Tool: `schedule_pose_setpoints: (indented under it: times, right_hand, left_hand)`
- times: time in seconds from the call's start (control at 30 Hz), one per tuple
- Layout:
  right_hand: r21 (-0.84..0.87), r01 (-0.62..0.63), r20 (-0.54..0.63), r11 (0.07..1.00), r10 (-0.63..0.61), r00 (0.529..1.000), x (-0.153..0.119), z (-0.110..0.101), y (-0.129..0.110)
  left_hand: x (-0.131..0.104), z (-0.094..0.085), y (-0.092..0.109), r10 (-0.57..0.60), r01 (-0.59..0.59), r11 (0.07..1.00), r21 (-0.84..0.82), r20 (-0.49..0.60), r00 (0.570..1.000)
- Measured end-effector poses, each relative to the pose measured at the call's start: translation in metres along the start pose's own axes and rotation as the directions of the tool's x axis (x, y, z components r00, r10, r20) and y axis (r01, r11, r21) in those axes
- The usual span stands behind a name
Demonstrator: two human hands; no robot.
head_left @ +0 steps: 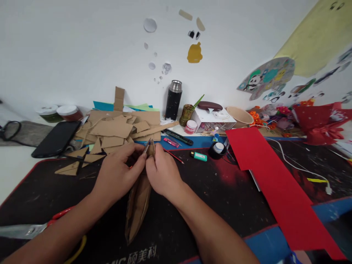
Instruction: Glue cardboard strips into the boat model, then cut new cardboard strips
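A: Where do we have the folded cardboard piece (137,212)?
B: Over the dark mat (220,198), right in front of us, long body slanting down our way. Our right hand (164,170) grips its far end, fingers curled tight.
A: Left hand (119,172)?
B: Narrow pinch on a slim tool (146,147), just beside that same end. We can't tell tool type, or whether it touches.
A: Around us?
B: Cardboard scraps (111,132) heaped beyond the left hand, scissors (27,230) partly under our left forearm (79,209), red sheet (275,187) off right, black flask (173,102) near the wall (82,44).
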State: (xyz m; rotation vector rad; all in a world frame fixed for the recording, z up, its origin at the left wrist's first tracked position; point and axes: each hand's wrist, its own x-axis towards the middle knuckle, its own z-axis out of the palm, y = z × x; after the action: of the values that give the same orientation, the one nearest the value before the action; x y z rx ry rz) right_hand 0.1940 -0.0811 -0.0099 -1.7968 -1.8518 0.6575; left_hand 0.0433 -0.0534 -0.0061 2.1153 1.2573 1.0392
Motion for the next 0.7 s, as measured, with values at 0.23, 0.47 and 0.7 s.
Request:
schedule_pose_setpoints:
  times: [0.23, 0.47, 0.7]
  right_hand:
    - [-0.006, -0.004, 0.008, 1.000, 0.004, 1.000, 0.0018, 0.0008, 0.0011]
    - [0.000, -0.013, 0.017, 1.000, 0.013, 1.000, 0.0007, 0.0008, -0.0003]
    - [-0.003, -0.028, 0.025, 1.000, 0.029, 0.999, 0.0014, 0.0007, 0.0000]
  left_hand:
    - [-0.0004, 0.0008, -0.0016, 0.001, -0.001, 1.000, -0.003, -0.002, 1.000]
    - [-0.0008, 0.0004, -0.0015, -0.011, 0.011, 1.000, -0.001, 0.005, 1.000]
    - [0.0005, 0.0013, -0.0003, -0.034, 0.035, 0.999, -0.004, 0.016, 0.999]
